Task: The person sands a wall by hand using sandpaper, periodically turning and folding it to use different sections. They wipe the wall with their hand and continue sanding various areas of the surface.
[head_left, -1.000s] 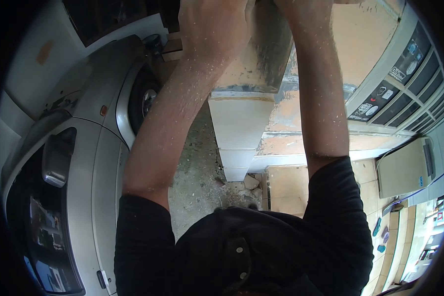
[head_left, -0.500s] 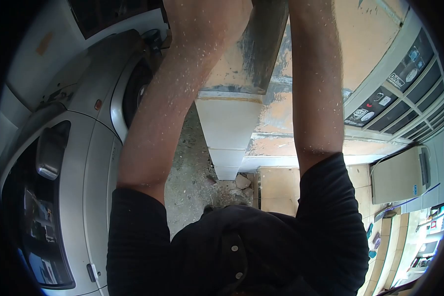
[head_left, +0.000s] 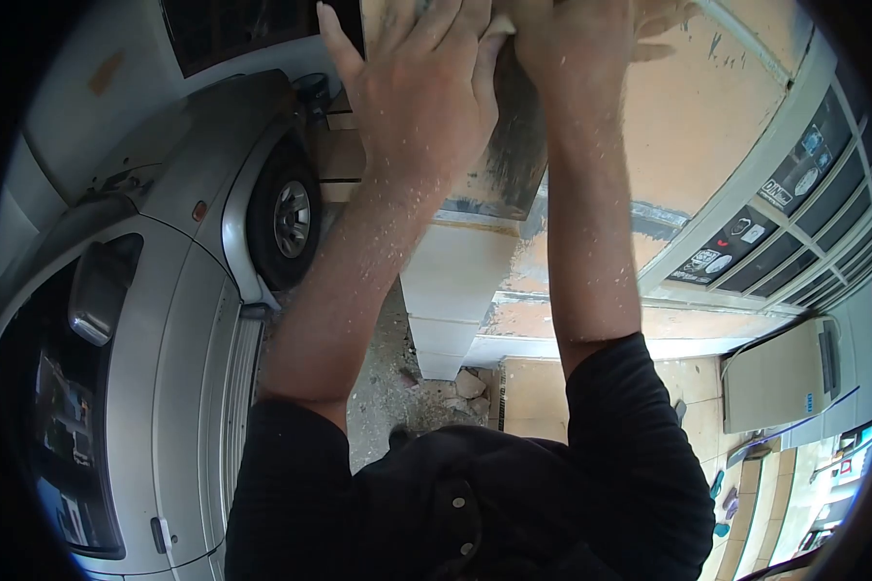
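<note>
1. Shirt (head_left: 475, 504): black, buttoned, yours, filling the lower edge of the view.
2. Forearms: both yours, bare from the rolled sleeves and flecked all over with pale dust. They reach away from you, side by side.
3. Left hand (head_left: 421, 97): wide, with fingers spread, thumb out to the side and palm laid flat on the near face of the pillar.
4. Right hand (head_left: 574, 48): just beside the left, on the same pillar and partly cut by the top edge of the view. You cannot tell how far it is closed or whether it grips anything. A small pale piece shows between your two hands, but it is too little to identify.
5. Pillar (head_left: 455, 271): square-cornered and directly in front of you. It is peach-painted under your hands with a grey scraped patch on its corner, and plain pale further down to the foot.
6. Rubble (head_left: 467, 385): a few broken lumps on the rough ground at the pillar's foot.
7. Car (head_left: 165, 290): silver, parked on your left, with a wheel near the pillar and a side mirror showing.
8. Wall (head_left: 707, 107): peach, behind the pillar, with grey patches.
9. Glazed frame (head_left: 794, 194): white bars on your right, with stickers on the dark panes.
10. White unit (head_left: 783, 373): boxy, far right, standing on the tiled floor.
</note>
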Action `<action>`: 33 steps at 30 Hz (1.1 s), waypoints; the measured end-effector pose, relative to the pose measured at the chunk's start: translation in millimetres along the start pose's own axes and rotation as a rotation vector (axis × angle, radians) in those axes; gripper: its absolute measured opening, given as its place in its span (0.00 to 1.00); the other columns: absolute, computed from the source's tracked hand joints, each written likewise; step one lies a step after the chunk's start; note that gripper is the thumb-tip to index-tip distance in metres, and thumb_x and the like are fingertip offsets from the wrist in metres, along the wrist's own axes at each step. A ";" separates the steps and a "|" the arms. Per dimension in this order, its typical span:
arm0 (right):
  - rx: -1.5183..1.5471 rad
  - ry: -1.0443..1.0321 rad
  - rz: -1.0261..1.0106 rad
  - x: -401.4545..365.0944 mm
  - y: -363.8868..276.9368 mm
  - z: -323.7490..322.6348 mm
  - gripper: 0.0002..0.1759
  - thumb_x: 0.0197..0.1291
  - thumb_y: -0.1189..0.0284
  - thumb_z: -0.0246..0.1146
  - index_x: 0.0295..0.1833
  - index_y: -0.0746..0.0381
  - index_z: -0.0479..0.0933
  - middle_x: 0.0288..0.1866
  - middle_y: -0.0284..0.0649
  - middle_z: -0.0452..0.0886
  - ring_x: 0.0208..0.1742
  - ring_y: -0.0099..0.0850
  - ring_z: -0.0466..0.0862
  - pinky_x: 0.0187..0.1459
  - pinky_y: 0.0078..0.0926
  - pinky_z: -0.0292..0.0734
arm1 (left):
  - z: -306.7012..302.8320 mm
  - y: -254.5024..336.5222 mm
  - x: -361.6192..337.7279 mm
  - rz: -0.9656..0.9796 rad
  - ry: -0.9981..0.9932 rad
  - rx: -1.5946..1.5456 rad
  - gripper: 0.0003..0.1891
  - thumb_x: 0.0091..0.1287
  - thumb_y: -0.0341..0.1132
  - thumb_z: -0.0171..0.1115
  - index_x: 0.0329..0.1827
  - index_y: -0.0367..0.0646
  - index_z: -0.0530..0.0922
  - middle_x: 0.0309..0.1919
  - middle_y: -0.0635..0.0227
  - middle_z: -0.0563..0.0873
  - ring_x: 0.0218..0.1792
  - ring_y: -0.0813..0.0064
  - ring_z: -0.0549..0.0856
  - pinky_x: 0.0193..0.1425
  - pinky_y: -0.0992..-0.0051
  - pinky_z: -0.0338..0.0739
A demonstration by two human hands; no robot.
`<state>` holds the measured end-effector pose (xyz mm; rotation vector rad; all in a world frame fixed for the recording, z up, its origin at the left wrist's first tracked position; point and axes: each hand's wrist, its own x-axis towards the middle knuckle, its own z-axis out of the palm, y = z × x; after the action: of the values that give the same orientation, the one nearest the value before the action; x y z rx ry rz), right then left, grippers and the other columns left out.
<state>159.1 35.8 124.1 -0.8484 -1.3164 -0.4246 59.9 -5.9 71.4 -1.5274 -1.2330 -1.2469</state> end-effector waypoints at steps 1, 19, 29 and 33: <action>-0.003 0.011 -0.008 -22.5 7.8 -4.1 0.58 0.64 0.60 0.75 0.90 0.39 0.43 0.85 0.75 0.29 0.84 0.80 0.35 0.73 0.88 0.33 | 7.2 -1.4 -25.5 -0.023 -0.048 -0.044 0.26 0.81 0.43 0.53 0.80 0.50 0.72 0.80 0.67 0.72 0.81 0.57 0.68 0.82 0.29 0.34; -0.044 -0.189 0.034 -152.9 62.6 -19.0 0.62 0.58 0.52 0.78 0.89 0.54 0.48 0.83 0.79 0.28 0.83 0.82 0.34 0.68 0.92 0.38 | 42.0 4.0 -165.6 -0.106 -0.153 -0.078 0.22 0.73 0.39 0.63 0.70 0.58 0.83 0.75 0.76 0.79 0.83 0.59 0.65 0.79 0.22 0.30; -0.036 -0.108 0.078 -46.3 24.0 -6.3 0.62 0.63 0.58 0.76 0.90 0.44 0.39 0.84 0.77 0.34 0.85 0.77 0.36 0.74 0.87 0.32 | 44.3 -8.1 -69.4 0.006 -0.014 -0.088 0.26 0.76 0.40 0.56 0.77 0.52 0.76 0.79 0.66 0.74 0.84 0.50 0.63 0.77 0.22 0.26; -0.103 -0.162 0.004 -178.4 78.3 -25.6 0.69 0.57 0.54 0.80 0.90 0.55 0.37 0.82 0.80 0.33 0.84 0.72 0.46 0.70 0.86 0.42 | 51.6 16.7 -190.1 -0.191 -0.176 -0.104 0.24 0.74 0.42 0.62 0.73 0.56 0.81 0.78 0.74 0.76 0.84 0.57 0.64 0.77 0.20 0.23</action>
<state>189.5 34.0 -70.1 -0.9875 -1.4513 -0.4302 79.0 2.7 -125.2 -1.6538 -1.4767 -1.3396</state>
